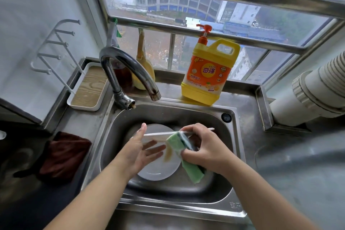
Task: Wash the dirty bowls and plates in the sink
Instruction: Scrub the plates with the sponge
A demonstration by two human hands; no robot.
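A steel sink (pixel 186 205) holds a white plate (pixel 158 172) lying flat, with a brown smear near its right side. Above it my left hand (pixel 139 152) holds another white plate (pixel 158 133), which I see almost edge-on as a thin white line. The thumb is at its left rim and the spread fingers are underneath. My right hand (pixel 205 147) grips a green sponge (pixel 192 170) with a dark scouring layer. The sponge's upper end is pressed against the held plate's rim. No water runs from the curved faucet (pixel 128 65).
A yellow and orange dish soap bottle (pixel 207 74) with a pump stands on the ledge behind the sink. Left of the sink lie a brown cloth (pixel 63 157) and a white tray (pixel 87 89) with a wooden base. A thick white pipe (pixel 308 95) juts in at right.
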